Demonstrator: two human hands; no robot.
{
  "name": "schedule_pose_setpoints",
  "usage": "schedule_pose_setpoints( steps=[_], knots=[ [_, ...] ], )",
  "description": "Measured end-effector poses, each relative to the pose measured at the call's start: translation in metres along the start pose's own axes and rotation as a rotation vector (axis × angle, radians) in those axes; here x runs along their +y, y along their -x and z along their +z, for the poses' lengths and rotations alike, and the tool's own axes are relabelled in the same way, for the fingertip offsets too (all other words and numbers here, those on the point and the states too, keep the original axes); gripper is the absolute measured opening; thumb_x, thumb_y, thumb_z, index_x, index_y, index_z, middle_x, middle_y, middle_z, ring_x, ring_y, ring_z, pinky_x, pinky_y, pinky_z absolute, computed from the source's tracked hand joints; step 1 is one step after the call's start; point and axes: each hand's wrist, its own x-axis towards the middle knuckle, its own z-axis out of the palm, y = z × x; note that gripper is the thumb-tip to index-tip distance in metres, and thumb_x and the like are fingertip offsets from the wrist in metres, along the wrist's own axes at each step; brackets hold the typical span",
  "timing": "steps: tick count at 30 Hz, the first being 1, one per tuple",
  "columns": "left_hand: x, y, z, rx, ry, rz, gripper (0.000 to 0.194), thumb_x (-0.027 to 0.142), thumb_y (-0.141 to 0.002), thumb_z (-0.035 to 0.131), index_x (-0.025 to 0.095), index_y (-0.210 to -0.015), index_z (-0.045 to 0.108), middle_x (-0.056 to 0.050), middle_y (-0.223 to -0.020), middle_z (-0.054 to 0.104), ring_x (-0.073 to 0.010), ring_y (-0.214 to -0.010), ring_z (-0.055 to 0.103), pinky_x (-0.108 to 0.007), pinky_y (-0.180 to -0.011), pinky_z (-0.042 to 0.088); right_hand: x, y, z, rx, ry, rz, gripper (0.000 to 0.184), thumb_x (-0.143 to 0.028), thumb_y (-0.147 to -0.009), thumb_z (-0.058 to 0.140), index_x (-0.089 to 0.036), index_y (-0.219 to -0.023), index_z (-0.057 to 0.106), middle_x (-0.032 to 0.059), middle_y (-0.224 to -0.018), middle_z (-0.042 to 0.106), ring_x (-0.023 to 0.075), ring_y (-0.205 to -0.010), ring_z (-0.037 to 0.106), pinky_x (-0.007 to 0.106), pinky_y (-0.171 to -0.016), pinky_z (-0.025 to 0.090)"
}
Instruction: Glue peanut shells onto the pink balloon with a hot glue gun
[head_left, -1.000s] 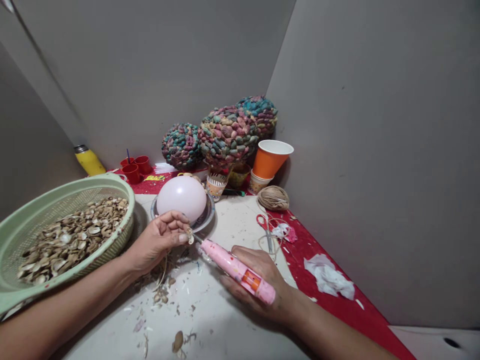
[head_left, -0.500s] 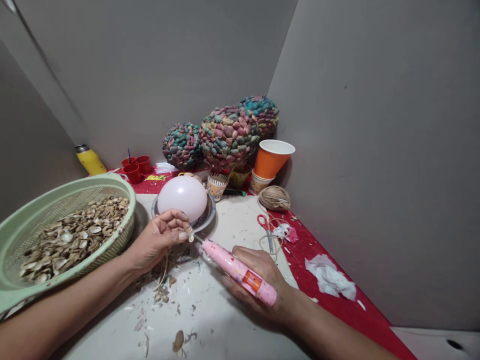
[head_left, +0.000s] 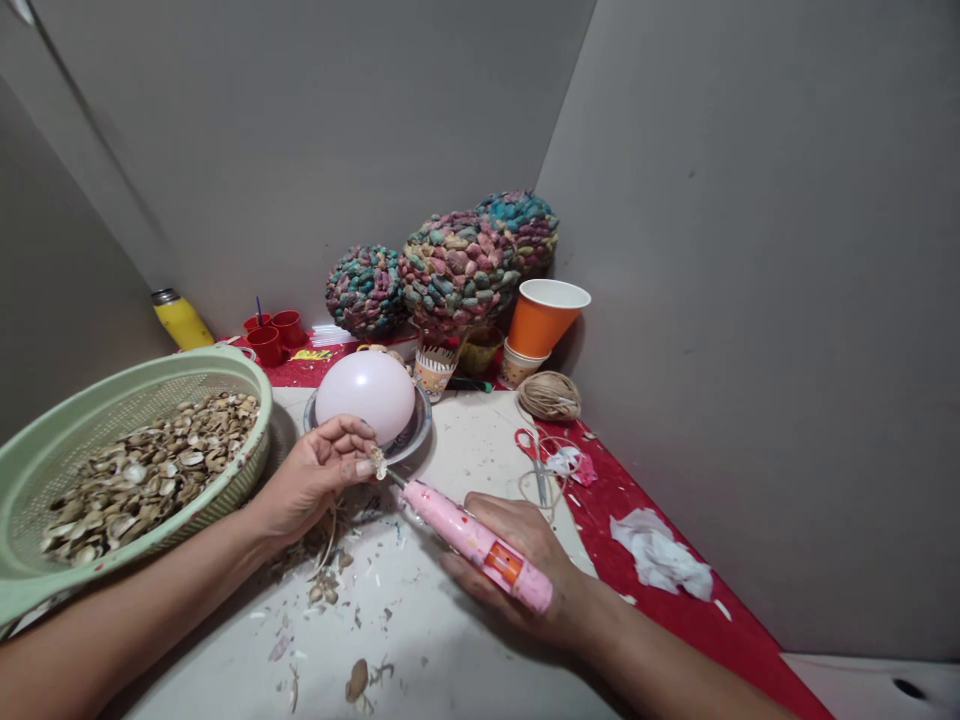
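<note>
Between the thumb and fingers of my left hand (head_left: 326, 465) is a small pale nutshell piece (head_left: 379, 463). My right hand (head_left: 517, 560) is wrapped round a pink hot glue gun (head_left: 457, 525), an orange part showing in its body. The gun's metal nozzle points up and left, at or very close to the shell; whether they touch I cannot tell. Just behind my left fingers, a pale pink balloon (head_left: 365, 395) rests in a metal bowl (head_left: 424, 425). Beside my left arm stands a green colander (head_left: 251, 470) holding many shell halves (head_left: 161, 470).
Shell-covered balls (head_left: 457, 270) in mixed colours stand at the back, beside an orange paper cup (head_left: 541, 318). Twine (head_left: 550, 397), red-handled scissors (head_left: 540, 475) and crumpled tissue (head_left: 660, 553) lie to the right. Red cups (head_left: 265, 346) and a yellow bottle (head_left: 182, 320) are back left. Shell scraps litter the table.
The shell piece in my left fingers has tilted slightly at the nozzle. Both hands and the glue gun stay in almost the same place.
</note>
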Motion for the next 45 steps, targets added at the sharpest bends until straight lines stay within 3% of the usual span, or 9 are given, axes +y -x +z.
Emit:
schedule_pose_setpoints(
  steps=[31,45],
  knots=[
    [-0.001,-0.001,0.001,0.018,0.007,0.018,0.032,0.014,-0.066,0.089,0.015,-0.092,0.071,0.000,-0.079,0.069,-0.0080,-0.068,0.063,-0.016,-0.065,0.054,0.000,-0.003,0.001,-0.026,0.051,-0.057,0.033,-0.033,-0.101,0.047,-0.022,-0.070,0.044,-0.0023,-0.062,0.045,0.0129,-0.053,0.038,0.029,-0.050,0.028],
    [-0.009,-0.001,-0.003,-0.014,-0.039,0.019,0.034,0.014,-0.068,0.088,0.017,-0.095,0.069,0.001,-0.081,0.069,-0.0076,-0.071,0.063,-0.017,-0.068,0.054,-0.002,-0.003,0.000,0.008,0.046,-0.029,0.031,-0.031,-0.100,0.047,-0.024,-0.071,0.039,-0.0039,-0.062,0.041,0.0125,-0.051,0.038,0.029,-0.049,0.029]
  ],
)
